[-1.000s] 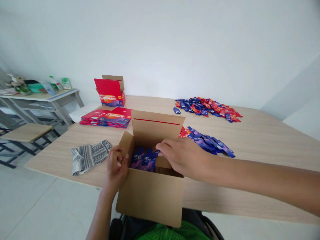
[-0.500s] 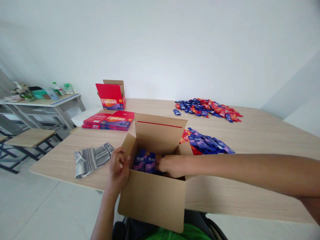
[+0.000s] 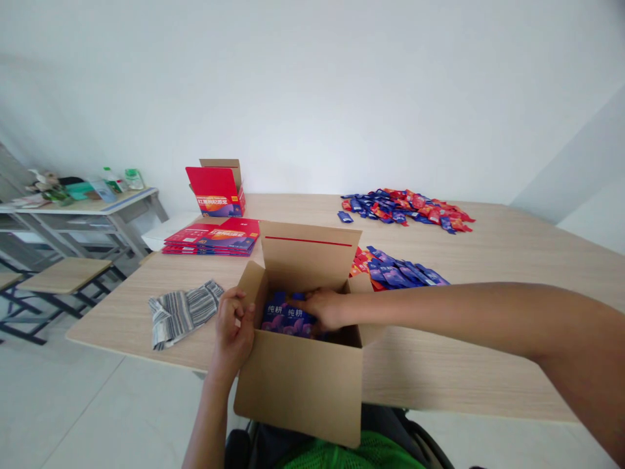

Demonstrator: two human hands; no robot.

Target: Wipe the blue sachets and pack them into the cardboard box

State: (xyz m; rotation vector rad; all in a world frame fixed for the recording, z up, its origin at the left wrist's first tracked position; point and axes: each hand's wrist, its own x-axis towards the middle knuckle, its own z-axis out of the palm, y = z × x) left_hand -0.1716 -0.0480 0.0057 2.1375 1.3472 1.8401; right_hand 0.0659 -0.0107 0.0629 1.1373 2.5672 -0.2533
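Note:
An open cardboard box (image 3: 297,384), plain brown inside, stands in front of me at the table's near edge with its flaps raised or folded out. My left hand (image 3: 235,329) grips its left side flap between thumb and fingers. Dark purple sachets (image 3: 288,316) with white lettering lie side by side inside. Reaching in from the right, my right hand (image 3: 328,309) touches the sachets with its index finger stretched across their upper part. Its other fingers are partly hidden in the box.
Behind the box's right side lie purple and red sachets (image 3: 403,270), with a larger mixed pile (image 3: 407,210) farther back. Flattened red cartons (image 3: 212,238), a standing red box (image 3: 217,192) and a striped cloth (image 3: 185,312) are on the left. Stools (image 3: 66,273) stand beyond the table.
My right hand has risen slightly inside the box, and its index finger now stretches left over the sachets. My left hand keeps its hold on the flap.

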